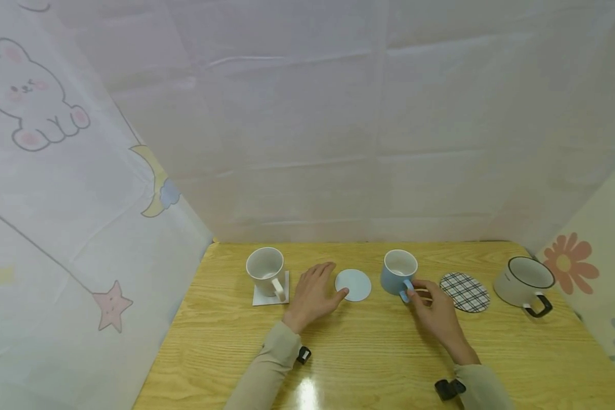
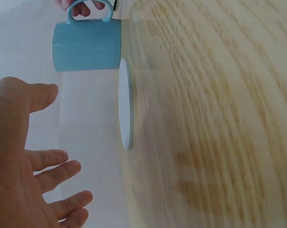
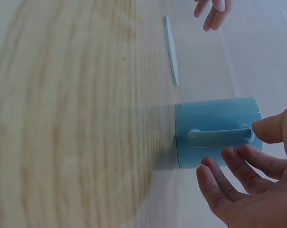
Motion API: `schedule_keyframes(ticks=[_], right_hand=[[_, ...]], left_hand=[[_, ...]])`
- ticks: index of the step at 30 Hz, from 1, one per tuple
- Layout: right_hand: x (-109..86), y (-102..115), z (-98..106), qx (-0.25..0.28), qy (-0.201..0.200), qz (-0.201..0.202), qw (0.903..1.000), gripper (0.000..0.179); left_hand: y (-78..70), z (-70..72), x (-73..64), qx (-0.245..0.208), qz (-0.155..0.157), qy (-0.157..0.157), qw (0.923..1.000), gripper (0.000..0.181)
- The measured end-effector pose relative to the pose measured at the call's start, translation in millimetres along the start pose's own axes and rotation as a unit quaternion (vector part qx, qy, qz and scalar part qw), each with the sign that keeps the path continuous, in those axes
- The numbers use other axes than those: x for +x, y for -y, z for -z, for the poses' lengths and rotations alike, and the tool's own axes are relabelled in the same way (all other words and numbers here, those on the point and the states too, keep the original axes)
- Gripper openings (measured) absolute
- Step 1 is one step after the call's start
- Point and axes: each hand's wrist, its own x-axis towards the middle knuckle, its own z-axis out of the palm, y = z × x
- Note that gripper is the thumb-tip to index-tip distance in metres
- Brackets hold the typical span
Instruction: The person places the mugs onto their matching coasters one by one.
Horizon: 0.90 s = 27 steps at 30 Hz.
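A light-blue mug (image 1: 397,279) with a white inside stands upright on the table. My right hand (image 1: 435,316) is at its handle (image 3: 219,137), thumb on one side and forefinger on the other, pinching its upper end. The other fingers of that hand curve loosely beside the handle. To the mug's left lies a round pale-blue coaster (image 1: 353,285), flat on the wood and bare. My left hand (image 1: 314,293) hovers left of this coaster with fingers spread and holds nothing; its thumb points toward the coaster's edge.
At the left, a white mug (image 1: 265,265) stands on a square white coaster (image 1: 263,299). Right of my right hand lie a round plaid coaster (image 1: 464,292) and a white mug with black rim and handle (image 1: 517,285). A pale printed curtain (image 1: 297,142) surrounds the wooden table (image 1: 369,364).
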Motion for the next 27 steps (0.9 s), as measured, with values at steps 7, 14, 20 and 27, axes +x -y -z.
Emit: schedule_keyframes(ticks=[7,14,20,27], right_hand=[[1.3,0.4,-2.4,-0.002,0.007,-0.013,0.9999,0.030],[1.8,0.0,-3.9,-0.004,0.019,-0.034,0.9992,0.034],[1.0,-0.7,-4.7,-0.004,0.027,-0.046,0.9986,0.035],[0.2,-3.2,-6.6,0.017,0.032,-0.050,0.9981,0.034]], left_hand=[[0.4,-2.4,2.2,0.000,0.006,0.009,0.9999,0.073],[0.5,-5.2,4.3,0.007,0.003,0.010,0.9999,0.072],[0.6,-9.1,5.4,0.004,-0.002,0.005,1.0000,0.072],[0.8,-17.5,7.1,0.004,-0.003,0.006,1.0000,0.071]])
